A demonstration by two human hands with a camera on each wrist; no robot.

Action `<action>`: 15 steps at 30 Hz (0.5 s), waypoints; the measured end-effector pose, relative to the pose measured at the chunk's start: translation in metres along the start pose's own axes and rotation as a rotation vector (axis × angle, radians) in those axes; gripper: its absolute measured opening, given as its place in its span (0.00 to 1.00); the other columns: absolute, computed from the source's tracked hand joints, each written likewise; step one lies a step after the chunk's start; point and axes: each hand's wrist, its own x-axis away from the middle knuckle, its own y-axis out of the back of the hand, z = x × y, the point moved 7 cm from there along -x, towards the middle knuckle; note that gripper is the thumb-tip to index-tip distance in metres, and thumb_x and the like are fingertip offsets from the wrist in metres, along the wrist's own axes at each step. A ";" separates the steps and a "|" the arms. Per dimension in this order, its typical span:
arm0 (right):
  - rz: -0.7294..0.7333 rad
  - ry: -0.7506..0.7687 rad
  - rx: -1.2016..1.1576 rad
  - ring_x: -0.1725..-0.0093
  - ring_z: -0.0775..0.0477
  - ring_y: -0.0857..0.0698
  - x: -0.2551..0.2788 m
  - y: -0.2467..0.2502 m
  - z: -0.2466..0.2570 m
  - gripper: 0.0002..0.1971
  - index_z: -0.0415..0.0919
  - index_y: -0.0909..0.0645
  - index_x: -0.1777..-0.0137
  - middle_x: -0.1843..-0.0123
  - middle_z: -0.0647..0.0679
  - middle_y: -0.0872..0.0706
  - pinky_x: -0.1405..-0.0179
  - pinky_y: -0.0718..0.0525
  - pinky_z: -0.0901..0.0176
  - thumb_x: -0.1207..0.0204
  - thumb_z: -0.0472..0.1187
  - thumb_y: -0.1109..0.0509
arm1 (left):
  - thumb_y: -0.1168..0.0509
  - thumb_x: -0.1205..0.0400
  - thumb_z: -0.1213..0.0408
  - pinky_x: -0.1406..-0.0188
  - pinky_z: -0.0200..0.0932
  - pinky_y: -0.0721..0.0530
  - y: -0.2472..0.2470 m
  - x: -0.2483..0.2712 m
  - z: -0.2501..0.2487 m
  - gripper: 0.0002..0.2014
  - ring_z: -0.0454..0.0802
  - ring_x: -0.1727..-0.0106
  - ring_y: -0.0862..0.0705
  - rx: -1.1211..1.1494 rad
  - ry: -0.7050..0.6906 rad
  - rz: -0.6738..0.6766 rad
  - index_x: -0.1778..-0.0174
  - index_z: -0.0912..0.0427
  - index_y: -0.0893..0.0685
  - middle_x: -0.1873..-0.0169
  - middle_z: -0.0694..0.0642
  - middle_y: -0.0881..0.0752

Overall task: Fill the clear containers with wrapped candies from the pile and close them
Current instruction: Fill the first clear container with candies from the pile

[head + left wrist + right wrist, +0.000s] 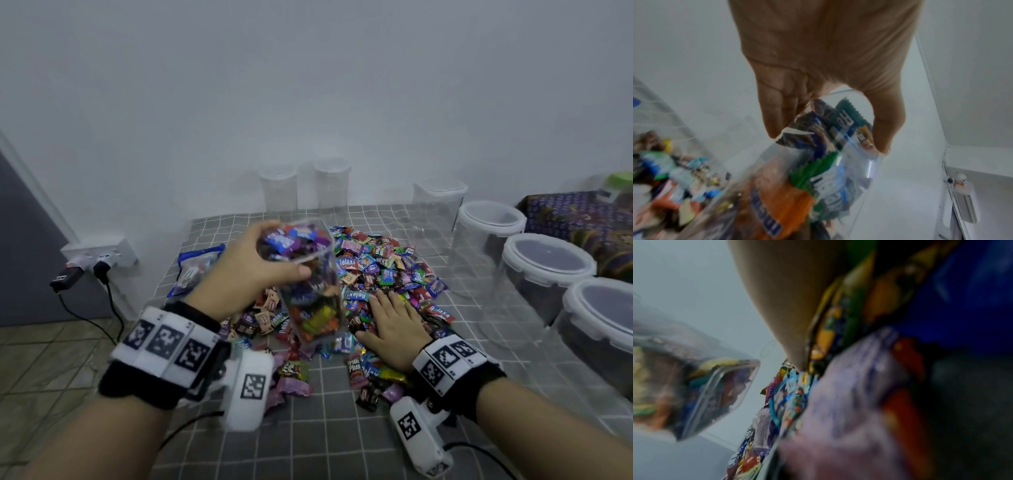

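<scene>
left hand (pixel 239 270) grips the candy-filled clear container (pixel 308 291) by its rim, lifted over the candy pile (pixel 383 270) mid-counter | right hand (pixel 394 322) flat, fingers spread on the pile

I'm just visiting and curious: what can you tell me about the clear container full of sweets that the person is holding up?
The clear, squarish plastic container is tall, open-topped, with no lid on, and packed nearly to its rim with colourful wrapped candies. It is tilted, its mouth leaning away from the person. The left hand grips it near the rim, thumb on one wall and fingers on the far side. Its base sits low over the candy pile; whether it touches the pile cannot be told.
</scene>
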 end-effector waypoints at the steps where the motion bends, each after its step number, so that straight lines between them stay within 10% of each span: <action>1: 0.005 -0.001 0.006 0.17 0.45 0.64 0.000 0.000 0.000 0.38 0.43 0.62 0.16 0.15 0.46 0.64 0.18 0.61 0.46 0.18 0.63 0.53 | 0.21 0.52 0.50 0.52 0.35 0.17 0.010 -0.007 -0.004 0.47 0.40 0.49 0.15 -0.010 -0.010 -0.056 0.34 0.52 0.28 0.47 0.46 0.17; 15: 0.052 0.009 -0.002 0.18 0.45 0.70 0.002 -0.005 0.001 0.49 0.42 0.67 0.17 0.16 0.46 0.69 0.20 0.66 0.47 0.33 0.73 0.66 | 0.21 0.32 0.55 0.37 0.48 0.24 0.116 -0.120 0.039 0.43 0.58 0.34 0.22 -0.255 0.100 -0.644 0.25 0.62 0.35 0.31 0.61 0.23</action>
